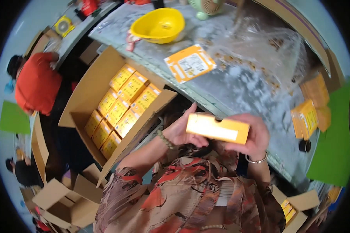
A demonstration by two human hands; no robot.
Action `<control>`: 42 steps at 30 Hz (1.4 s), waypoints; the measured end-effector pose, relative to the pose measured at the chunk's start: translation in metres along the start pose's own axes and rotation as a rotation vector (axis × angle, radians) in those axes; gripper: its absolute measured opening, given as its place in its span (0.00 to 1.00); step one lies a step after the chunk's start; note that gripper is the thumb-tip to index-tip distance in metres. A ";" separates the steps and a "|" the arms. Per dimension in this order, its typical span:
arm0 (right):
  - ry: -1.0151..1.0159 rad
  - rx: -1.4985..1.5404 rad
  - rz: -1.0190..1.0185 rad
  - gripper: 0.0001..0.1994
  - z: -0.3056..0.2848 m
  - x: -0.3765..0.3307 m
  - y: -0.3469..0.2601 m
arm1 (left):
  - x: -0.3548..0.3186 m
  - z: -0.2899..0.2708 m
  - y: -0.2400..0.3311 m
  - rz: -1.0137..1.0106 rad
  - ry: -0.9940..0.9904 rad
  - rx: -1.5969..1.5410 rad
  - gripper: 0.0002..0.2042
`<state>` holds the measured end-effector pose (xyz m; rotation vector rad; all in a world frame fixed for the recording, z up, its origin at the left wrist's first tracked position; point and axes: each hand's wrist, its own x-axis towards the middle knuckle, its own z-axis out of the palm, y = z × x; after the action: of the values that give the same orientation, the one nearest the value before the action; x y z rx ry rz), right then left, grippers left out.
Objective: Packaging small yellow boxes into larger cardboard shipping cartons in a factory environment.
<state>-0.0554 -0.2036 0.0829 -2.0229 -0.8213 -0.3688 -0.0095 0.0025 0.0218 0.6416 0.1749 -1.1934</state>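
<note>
A small yellow carton (217, 128) is held in front of my chest, its narrow side with a white label strip turned up and a notch on its far edge. My right hand (256, 134) grips the carton's right end, fingers wrapped round it. At the other end is my left hand (182, 130), thumb raised beside the carton and fingertips curled under it. To the left stands a large open cardboard box (81, 116), packed with several rows of yellow cartons (122, 103).
On the grey table (151, 56) lie a yellow basin (159, 25), an orange-and-white printed sheet (190, 63), a clear plastic bag (260, 50) and stacked flat yellow cartons (305, 118). Another open box (72, 202) stands lower left. A person in an orange shirt (39, 81) works at left.
</note>
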 end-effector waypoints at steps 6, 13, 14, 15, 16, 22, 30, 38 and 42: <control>-0.008 -0.099 -0.123 0.38 0.033 0.046 0.006 | -0.023 -0.038 0.038 0.586 0.083 -0.251 0.17; 0.167 0.047 0.460 0.24 0.037 0.001 0.074 | -0.100 -0.191 0.070 1.112 1.019 -0.193 0.36; 0.149 0.031 0.557 0.22 0.039 -0.007 0.078 | -0.097 -0.205 0.068 1.091 1.074 -0.231 0.35; 0.131 0.014 0.654 0.21 0.041 -0.015 0.082 | -0.093 -0.219 0.064 1.068 1.129 -0.268 0.34; 0.134 0.011 0.657 0.21 0.045 -0.021 0.084 | -0.088 -0.243 0.058 1.073 1.073 -0.325 0.34; 0.123 0.046 0.752 0.19 0.057 -0.050 0.097 | -0.058 -0.303 0.029 0.492 1.117 -0.270 0.11; 0.137 -0.061 0.749 0.13 0.061 -0.042 0.091 | -0.069 -0.299 0.032 0.218 1.058 0.069 0.07; 0.002 -0.115 0.596 0.09 0.062 0.048 0.107 | -0.065 -0.304 0.045 0.355 1.509 0.769 0.12; -0.116 -0.200 0.329 0.07 0.086 0.117 0.152 | -0.026 -0.231 0.099 1.155 1.336 1.301 0.13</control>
<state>0.1284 -0.1421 0.0026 -2.3378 -0.5213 -0.1513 0.1167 0.1719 -0.1167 2.2172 0.0687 0.5781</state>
